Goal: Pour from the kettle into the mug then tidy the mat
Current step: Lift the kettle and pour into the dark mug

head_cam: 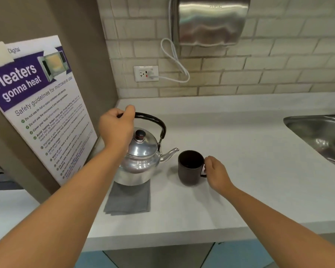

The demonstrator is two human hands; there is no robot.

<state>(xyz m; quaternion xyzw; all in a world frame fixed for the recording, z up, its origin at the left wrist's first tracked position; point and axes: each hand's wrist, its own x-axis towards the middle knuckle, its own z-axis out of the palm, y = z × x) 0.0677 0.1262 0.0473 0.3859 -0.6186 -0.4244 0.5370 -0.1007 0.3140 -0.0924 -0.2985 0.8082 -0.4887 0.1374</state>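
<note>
A shiny metal kettle (141,161) with a black arched handle stands on the far end of a folded grey mat (129,199), its spout pointing right. My left hand (117,127) is closed around the left part of the handle. Just right of the spout a dark brown mug (190,168) stands upright on the white counter. My right hand (216,173) grips the mug's handle on its right side. The mug's inside looks dark; I cannot tell what is in it.
A steel sink (317,132) is set into the counter (240,151) at the right. A purple and white poster (37,105) leans on the left wall. A wall socket (145,73) with a white cable and a steel dispenser (211,20) hang behind.
</note>
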